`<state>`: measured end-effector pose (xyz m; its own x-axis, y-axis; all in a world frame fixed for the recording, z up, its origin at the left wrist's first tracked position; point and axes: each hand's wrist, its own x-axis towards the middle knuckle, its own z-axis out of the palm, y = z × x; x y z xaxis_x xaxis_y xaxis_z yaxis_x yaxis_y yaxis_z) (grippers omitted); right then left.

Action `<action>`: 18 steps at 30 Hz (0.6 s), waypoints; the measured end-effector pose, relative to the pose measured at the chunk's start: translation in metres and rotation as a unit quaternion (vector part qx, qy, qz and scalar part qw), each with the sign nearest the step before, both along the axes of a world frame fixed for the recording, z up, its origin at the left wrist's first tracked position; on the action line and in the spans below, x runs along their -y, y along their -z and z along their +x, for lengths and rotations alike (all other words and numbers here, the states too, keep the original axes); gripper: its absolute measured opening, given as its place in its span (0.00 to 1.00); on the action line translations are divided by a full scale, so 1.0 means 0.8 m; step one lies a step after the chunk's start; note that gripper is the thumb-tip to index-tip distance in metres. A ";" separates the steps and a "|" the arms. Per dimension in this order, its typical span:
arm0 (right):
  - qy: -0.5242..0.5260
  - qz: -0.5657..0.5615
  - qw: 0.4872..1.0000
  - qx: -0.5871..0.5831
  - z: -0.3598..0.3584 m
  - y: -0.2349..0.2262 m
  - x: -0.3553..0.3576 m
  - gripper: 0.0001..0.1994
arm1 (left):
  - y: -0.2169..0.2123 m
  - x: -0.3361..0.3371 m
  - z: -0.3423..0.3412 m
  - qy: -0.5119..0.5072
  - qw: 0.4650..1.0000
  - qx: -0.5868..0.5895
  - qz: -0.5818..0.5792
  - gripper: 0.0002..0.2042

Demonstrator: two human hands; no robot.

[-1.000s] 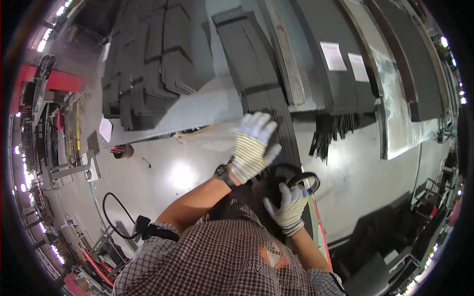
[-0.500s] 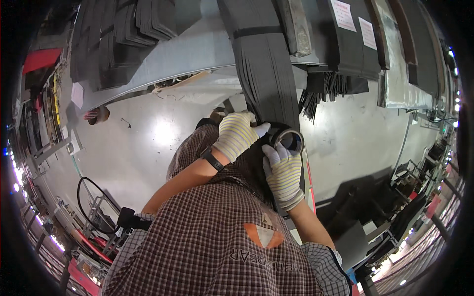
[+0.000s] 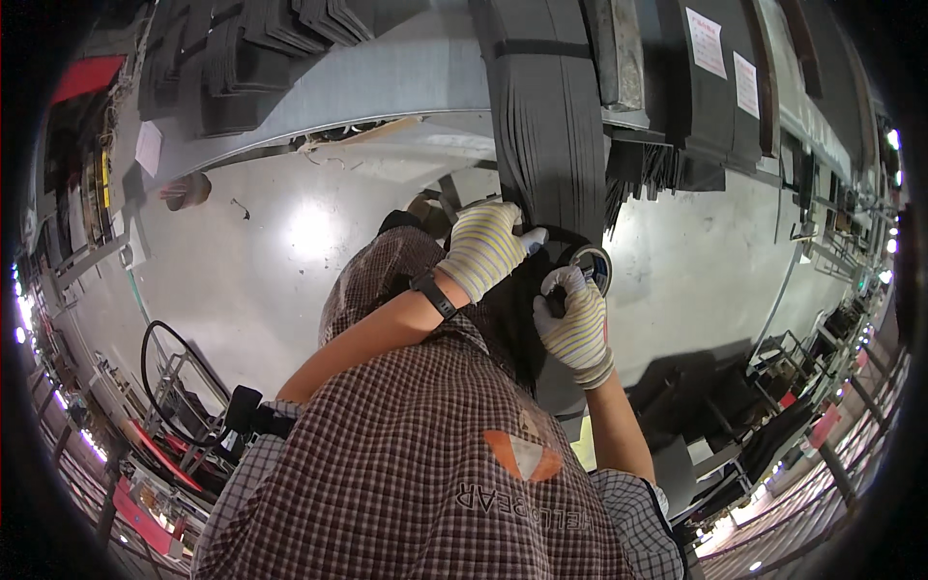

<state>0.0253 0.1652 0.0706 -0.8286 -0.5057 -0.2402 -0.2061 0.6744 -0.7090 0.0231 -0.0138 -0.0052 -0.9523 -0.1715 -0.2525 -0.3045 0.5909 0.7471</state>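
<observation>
My left hand (image 3: 483,249), in a yellow-and-grey striped glove, is closed at the left edge of a bundle of dark grey flat strips (image 3: 548,135). Its thumb points right across the bundle. The strips hang off the table toward my lap, with a dark band around them higher up. Lower and to the right, my right hand (image 3: 577,324) wears a matching glove, its thumb and forefinger curled round toward each other. Against those fingers sits a ring-shaped roll (image 3: 606,269) with a pale rim and dark inside; its exact kind is unclear. My fingers partly hide it.
A grey metal table (image 3: 406,89) runs across the far side, holding stacks of dark sheets (image 3: 242,77). A metal bar (image 3: 621,58) lies just right of the bundle. Dark strips (image 3: 643,164) hang over the edge there. A round stool-like object (image 3: 186,191) stands at left.
The whole view has shifted, with the table and bundle now farther right. My right thumb and forefinger are more curled than before. My left hand keeps its place at the bundle's edge.
</observation>
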 end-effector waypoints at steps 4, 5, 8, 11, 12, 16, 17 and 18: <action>0.113 -0.121 0.984 0.064 0.011 -0.002 -0.011 0.14 | -0.007 0.005 0.008 -0.003 0.999 0.027 0.022 0.25; 0.173 -0.166 0.966 0.101 0.015 -0.001 -0.013 0.14 | -0.008 0.006 0.011 -0.004 0.998 0.043 0.043 0.23; 0.257 -0.193 0.945 0.053 0.028 0.004 -0.019 0.15 | -0.008 0.009 0.020 -0.021 0.999 -0.003 0.042 0.21; 0.144 -0.058 0.987 -0.041 0.040 0.014 -0.018 0.18 | -0.001 0.011 0.026 -0.012 0.999 -0.002 0.049 0.19; 0.110 0.002 0.993 -0.049 0.043 0.017 -0.017 0.21 | 0.003 0.012 0.028 -0.012 0.998 -0.022 0.051 0.18; 0.041 0.064 0.981 -0.179 0.052 0.033 -0.010 0.21 | 0.018 0.011 0.036 -0.024 0.995 0.016 0.094 0.17; 0.038 0.079 0.978 -0.190 0.053 0.036 -0.008 0.21 | 0.021 0.010 0.037 -0.029 0.993 0.013 0.110 0.16; 0.038 0.081 0.976 -0.200 0.053 0.038 -0.007 0.20 | 0.024 0.009 0.039 -0.037 0.991 0.019 0.130 0.17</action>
<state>0.0680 0.1710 0.0400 -0.9058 -0.4219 0.0390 -0.3901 0.7946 -0.4652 0.0541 -0.0210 -0.0241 -0.9280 -0.1659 -0.3336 -0.3718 0.3555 0.8575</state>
